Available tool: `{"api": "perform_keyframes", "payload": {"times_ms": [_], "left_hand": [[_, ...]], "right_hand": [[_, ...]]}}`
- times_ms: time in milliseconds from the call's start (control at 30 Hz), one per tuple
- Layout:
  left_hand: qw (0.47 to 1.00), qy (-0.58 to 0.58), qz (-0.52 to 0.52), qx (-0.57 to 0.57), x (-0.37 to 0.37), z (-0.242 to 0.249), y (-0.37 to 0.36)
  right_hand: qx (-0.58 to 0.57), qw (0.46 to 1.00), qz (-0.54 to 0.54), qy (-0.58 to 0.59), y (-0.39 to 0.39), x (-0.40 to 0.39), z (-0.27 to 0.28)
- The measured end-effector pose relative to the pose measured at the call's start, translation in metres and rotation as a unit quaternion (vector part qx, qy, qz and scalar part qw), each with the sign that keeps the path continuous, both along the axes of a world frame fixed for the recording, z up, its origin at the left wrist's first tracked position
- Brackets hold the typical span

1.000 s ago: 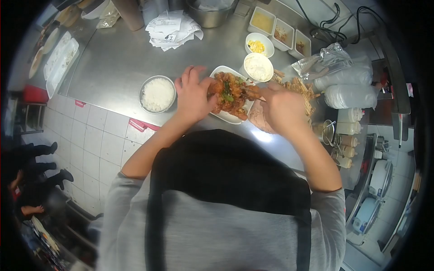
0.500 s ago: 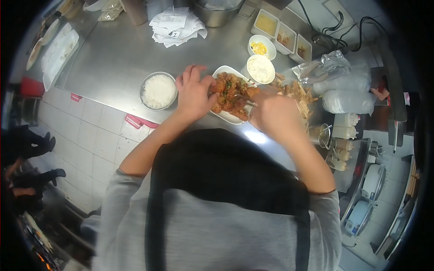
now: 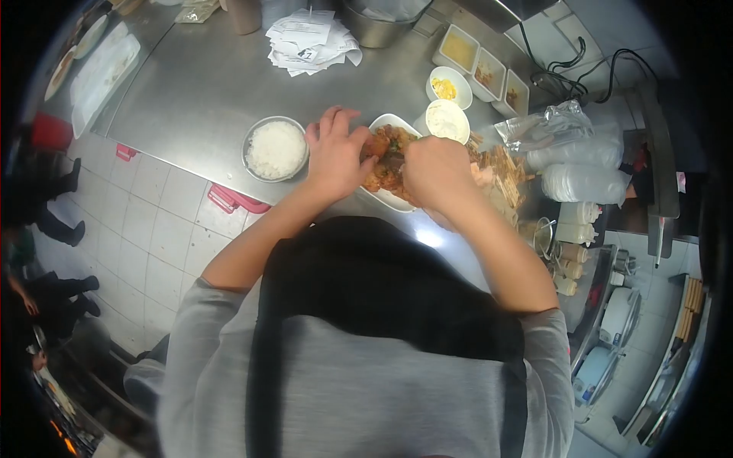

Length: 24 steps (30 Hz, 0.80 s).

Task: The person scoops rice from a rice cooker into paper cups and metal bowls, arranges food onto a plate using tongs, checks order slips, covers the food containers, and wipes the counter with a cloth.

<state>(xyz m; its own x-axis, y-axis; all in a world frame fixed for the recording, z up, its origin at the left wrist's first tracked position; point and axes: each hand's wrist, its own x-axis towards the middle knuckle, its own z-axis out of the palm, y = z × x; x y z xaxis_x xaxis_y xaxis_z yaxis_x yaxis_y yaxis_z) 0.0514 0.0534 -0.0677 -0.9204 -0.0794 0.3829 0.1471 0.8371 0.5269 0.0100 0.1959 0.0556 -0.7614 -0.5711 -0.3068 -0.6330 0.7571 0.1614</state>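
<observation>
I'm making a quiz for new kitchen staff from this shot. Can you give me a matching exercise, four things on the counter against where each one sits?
Things:
1. bowl of rice
2. plate of fried chicken
3. pile of paper slips
4. clear plastic bags

Places:
a. under both hands, at the counter's near edge
b. far side of the counter, beside a metal pot
c. just outside the left hand
d. at the right end of the counter, beyond the right hand

Pairs: 1-c, 2-a, 3-b, 4-d
</observation>
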Motion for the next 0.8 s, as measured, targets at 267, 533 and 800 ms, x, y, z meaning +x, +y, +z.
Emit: {"api": "perform_keyframes", "payload": {"times_ms": [267,533,800], "left_hand": [[0.999,-0.026,-0.003,0.039,0.001,0.001,-0.007],[0.996,-0.039,-0.041,0.069,0.003,0.0,0.007],[0.983,-0.118,-0.09,0.111,0.01,0.004,0.008]], "right_hand": [[-0.095,0.995,-0.012,0.003,0.037,-0.002,0.03],[-0.226,0.974,-0.032,0.005,0.069,0.016,0.099],[-0.192,0.981,0.021,-0.003,0.07,0.006,0.119]]}}
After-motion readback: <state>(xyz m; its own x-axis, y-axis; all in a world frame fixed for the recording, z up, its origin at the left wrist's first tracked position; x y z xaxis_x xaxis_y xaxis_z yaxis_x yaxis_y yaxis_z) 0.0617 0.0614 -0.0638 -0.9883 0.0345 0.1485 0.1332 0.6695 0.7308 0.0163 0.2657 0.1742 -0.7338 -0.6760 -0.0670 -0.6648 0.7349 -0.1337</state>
